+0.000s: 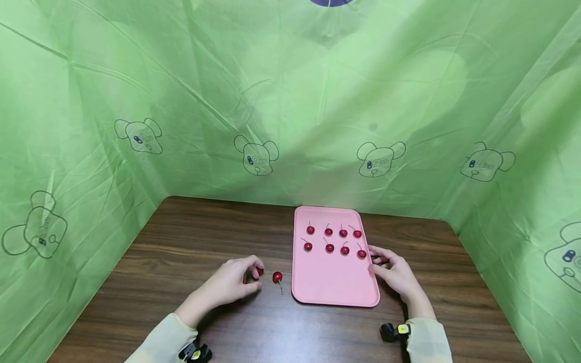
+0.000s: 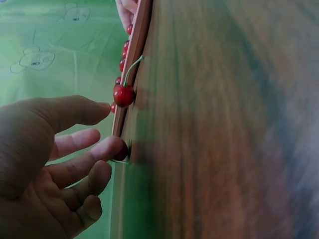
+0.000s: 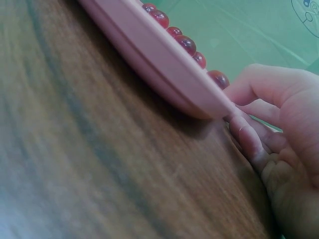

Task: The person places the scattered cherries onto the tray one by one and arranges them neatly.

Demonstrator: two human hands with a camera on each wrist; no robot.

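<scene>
Green sheeting, printed with cartoon animal heads, is seen filling the upper frame and both sides of the head view. Below it, a dark wooden table is spread across the lower half. A pink tray is set right of centre on the table, and eight cherries are laid on its far half in two rows of four.

The right hand is placed against the tray's right edge, at lower right of centre; in the right wrist view its fingers are curled around the rim, so the tray is held in its grip. The left hand is rested on the table left of the tray, at lower centre. A cherry is pinched in its grip between curled fingertips and the table surface, largely hidden by the fingers in the left wrist view. A loose cherry with its stem pointed toward the camera is seen just beside that hand, between it and the tray, touching neither.
</scene>
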